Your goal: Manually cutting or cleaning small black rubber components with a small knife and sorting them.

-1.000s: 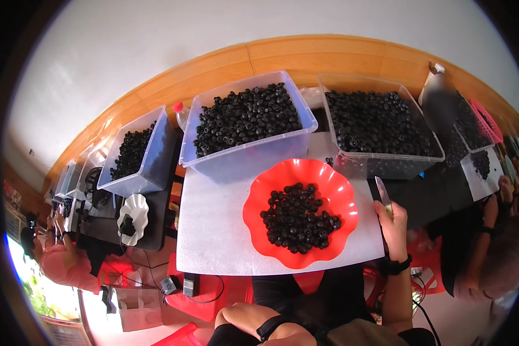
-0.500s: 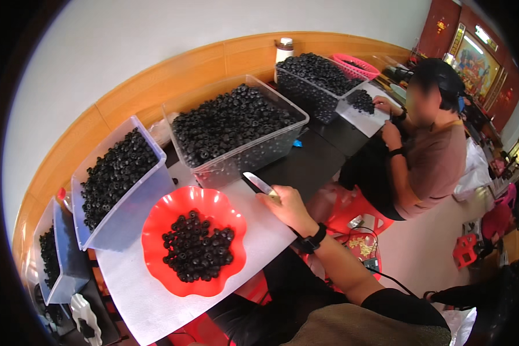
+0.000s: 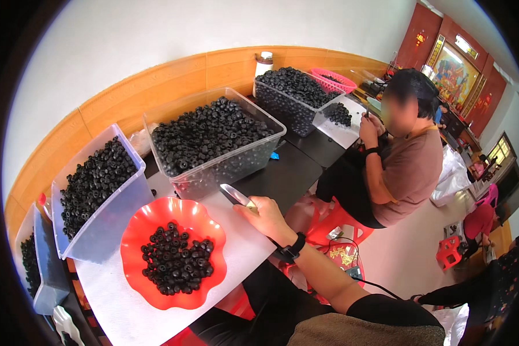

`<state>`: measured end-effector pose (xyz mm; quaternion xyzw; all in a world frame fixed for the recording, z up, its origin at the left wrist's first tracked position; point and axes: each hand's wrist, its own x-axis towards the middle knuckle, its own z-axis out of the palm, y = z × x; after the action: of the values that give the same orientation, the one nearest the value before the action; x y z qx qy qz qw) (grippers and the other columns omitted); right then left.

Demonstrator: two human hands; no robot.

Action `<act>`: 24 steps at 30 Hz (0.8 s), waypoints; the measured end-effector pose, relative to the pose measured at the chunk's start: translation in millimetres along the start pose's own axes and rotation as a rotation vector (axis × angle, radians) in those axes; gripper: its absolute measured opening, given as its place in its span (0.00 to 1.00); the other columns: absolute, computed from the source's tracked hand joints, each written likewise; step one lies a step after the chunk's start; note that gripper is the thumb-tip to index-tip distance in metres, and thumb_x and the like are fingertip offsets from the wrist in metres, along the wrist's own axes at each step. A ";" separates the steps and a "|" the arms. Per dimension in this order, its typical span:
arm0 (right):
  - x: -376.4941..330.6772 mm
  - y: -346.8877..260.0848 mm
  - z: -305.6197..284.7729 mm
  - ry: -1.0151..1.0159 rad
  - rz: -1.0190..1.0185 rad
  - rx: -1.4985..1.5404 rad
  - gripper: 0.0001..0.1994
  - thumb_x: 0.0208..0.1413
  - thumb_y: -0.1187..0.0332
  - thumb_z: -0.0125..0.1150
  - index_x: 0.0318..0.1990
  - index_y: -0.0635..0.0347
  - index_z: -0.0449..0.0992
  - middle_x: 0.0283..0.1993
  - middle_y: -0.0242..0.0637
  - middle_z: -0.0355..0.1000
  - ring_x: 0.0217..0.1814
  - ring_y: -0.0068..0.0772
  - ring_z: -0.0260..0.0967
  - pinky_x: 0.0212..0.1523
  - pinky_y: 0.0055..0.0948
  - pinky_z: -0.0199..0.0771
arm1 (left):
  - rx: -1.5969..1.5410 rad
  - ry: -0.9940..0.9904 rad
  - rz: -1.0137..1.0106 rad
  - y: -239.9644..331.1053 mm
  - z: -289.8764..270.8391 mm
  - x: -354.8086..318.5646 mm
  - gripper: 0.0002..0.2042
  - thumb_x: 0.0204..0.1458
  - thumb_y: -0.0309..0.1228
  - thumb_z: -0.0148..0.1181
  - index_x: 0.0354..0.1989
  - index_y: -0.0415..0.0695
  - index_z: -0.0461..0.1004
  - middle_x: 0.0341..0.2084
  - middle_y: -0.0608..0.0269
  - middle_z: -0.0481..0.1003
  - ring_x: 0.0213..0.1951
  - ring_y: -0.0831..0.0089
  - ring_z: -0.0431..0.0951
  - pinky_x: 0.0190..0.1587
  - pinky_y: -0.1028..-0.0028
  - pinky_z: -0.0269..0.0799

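Observation:
My right hand [image 3: 267, 220], with a black watch on its wrist, is closed around the handle of a small knife [image 3: 236, 196]. The blade points up and left, above the right edge of a white sheet [image 3: 106, 305] on the table. Left of the hand, on that sheet, stands a red scalloped bowl [image 3: 134, 254] holding a heap of small dark round fruits [image 3: 176, 259], many with a hole in them. My left hand is out of view.
Behind the bowl, plastic tubs of dark fruit include a clear one [image 3: 230, 155] and a bluish one [image 3: 106, 222]. Across the table a seated co-worker [image 3: 406, 173] handles fruit beside another clear tub [image 3: 294, 118] and a pink basket [image 3: 340, 84]. Red stools [image 3: 343, 225] stand at right.
The view has shifted, so the table things sit farther left and lower. My right hand still holds the knife beside the bowl. The co-worker's hands have come together nearer the face.

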<state>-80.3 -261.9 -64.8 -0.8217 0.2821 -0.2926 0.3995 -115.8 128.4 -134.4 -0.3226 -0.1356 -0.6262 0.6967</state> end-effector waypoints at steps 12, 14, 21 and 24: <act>2.6 3.4 -1.4 -0.014 -0.015 -0.027 0.21 0.51 0.55 0.66 0.25 0.69 0.75 0.18 0.48 0.70 0.19 0.44 0.70 0.24 0.37 0.67 | 0.569 0.147 0.326 9.2 7.6 63.8 0.09 0.52 0.29 0.55 0.27 0.44 0.60 0.19 0.68 0.57 0.23 0.74 0.62 0.28 0.75 0.59; 4.2 4.0 -2.1 -0.015 -0.016 -0.009 0.21 0.51 0.54 0.66 0.25 0.69 0.75 0.18 0.48 0.70 0.19 0.43 0.70 0.24 0.36 0.67 | 0.666 0.174 0.373 12.3 10.1 77.9 0.08 0.52 0.29 0.54 0.28 0.44 0.61 0.19 0.68 0.58 0.23 0.75 0.62 0.28 0.75 0.59; 3.7 8.2 4.2 -0.001 -0.033 0.002 0.20 0.50 0.55 0.67 0.25 0.68 0.75 0.18 0.46 0.70 0.18 0.40 0.70 0.23 0.36 0.67 | 1.038 0.266 0.579 21.6 28.6 125.9 0.05 0.53 0.27 0.53 0.30 0.43 0.63 0.20 0.69 0.59 0.25 0.75 0.62 0.30 0.75 0.58; 4.9 15.3 6.6 -0.015 0.010 0.066 0.19 0.51 0.56 0.68 0.25 0.68 0.74 0.17 0.41 0.71 0.17 0.28 0.68 0.22 0.31 0.67 | 1.219 0.357 0.711 18.7 45.0 133.9 0.04 0.54 0.26 0.52 0.30 0.43 0.64 0.21 0.69 0.59 0.25 0.76 0.62 0.30 0.75 0.58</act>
<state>-75.9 -270.0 -79.4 -0.8089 0.2735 -0.2937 0.4298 -64.2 51.3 -26.3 0.2052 -0.2315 -0.2181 0.9256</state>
